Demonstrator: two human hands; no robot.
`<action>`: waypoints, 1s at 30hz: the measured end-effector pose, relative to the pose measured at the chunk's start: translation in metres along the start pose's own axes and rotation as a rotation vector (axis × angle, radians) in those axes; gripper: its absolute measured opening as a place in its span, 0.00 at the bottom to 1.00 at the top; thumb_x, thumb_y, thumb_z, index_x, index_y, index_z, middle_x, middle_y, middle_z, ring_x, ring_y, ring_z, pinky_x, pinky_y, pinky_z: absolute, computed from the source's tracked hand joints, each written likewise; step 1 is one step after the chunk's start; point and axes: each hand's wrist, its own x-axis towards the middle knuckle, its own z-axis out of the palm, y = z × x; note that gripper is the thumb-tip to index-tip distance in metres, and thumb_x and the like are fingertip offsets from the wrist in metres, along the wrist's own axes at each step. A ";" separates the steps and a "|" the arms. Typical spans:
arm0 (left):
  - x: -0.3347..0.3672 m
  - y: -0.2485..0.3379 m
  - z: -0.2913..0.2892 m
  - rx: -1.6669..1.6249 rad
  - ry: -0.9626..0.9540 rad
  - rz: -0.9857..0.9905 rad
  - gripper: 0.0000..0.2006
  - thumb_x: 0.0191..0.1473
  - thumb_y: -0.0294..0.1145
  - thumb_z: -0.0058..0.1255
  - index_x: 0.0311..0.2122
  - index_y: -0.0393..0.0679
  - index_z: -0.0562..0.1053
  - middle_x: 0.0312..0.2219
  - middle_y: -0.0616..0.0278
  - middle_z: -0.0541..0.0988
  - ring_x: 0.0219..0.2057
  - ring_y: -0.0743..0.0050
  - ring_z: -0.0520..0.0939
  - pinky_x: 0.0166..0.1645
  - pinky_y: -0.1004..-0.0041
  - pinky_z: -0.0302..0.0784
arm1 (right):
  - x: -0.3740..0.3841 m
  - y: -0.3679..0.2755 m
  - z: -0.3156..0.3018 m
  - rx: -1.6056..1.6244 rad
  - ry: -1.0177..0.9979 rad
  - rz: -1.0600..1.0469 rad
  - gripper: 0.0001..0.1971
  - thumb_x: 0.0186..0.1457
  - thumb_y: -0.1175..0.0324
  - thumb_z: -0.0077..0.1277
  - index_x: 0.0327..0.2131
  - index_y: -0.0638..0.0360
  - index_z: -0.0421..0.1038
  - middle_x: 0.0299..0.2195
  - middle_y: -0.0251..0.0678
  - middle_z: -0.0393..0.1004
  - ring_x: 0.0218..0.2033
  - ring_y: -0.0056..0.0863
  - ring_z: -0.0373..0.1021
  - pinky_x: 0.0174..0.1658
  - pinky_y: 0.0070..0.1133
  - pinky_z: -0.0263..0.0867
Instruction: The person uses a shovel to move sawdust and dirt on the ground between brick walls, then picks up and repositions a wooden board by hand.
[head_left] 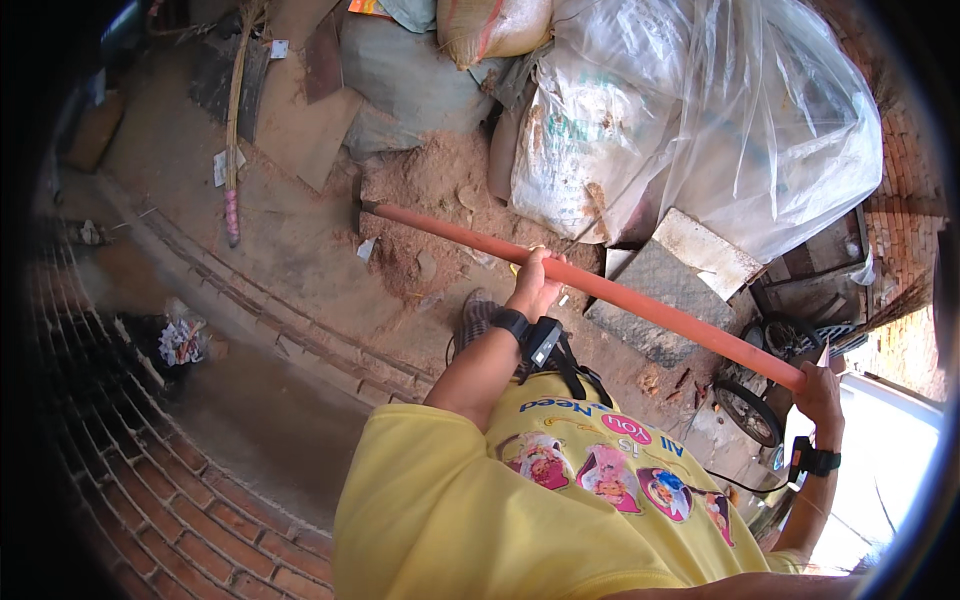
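Note:
A long hoe with a reddish-orange handle (640,311) slants across the view, from the right side up to the far left. My left hand (538,285) is closed around the middle of the handle. At its near end, my right hand (820,392) grips the butt. The hoe's dark, narrow blade (357,204) is at the left edge of a heap of reddish-brown loose dirt (440,185). Whether the blade touches the ground is hard to tell. Small pale scraps lie about the heap.
Stuffed sacks (415,90) and a white bag (575,150) under clear plastic sheeting (790,130) stand beyond the dirt. A grey slab (655,305) and a wheel (748,415) are at right. A broom (233,200) lies left; a brick wall (200,510) curves lower left.

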 end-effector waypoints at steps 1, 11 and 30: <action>-0.014 -0.006 -0.006 0.009 0.002 -0.013 0.05 0.44 0.28 0.43 0.27 0.40 0.62 0.22 0.62 0.67 0.28 0.68 0.70 0.39 0.68 0.69 | -0.008 0.003 0.003 0.022 -0.083 -0.035 0.05 0.33 0.73 0.50 0.18 0.59 0.64 0.15 0.44 0.67 0.21 0.45 0.65 0.25 0.33 0.60; -0.006 -0.024 -0.082 0.088 0.084 0.211 0.08 0.41 0.32 0.45 0.24 0.42 0.61 0.20 0.63 0.65 0.25 0.69 0.70 0.36 0.68 0.68 | -0.037 0.017 0.086 -0.050 0.209 -0.123 0.04 0.37 0.75 0.45 0.20 0.57 0.59 0.18 0.36 0.64 0.25 0.35 0.64 0.32 0.26 0.57; 0.023 -0.384 -0.227 0.059 0.341 -0.333 0.14 0.40 0.31 0.47 0.34 0.42 0.61 0.31 0.57 0.69 0.35 0.58 0.72 0.45 0.58 0.65 | -0.224 0.276 0.165 -0.174 -0.148 0.211 0.07 0.28 0.83 0.43 0.18 0.64 0.60 0.17 0.48 0.65 0.24 0.48 0.63 0.27 0.35 0.57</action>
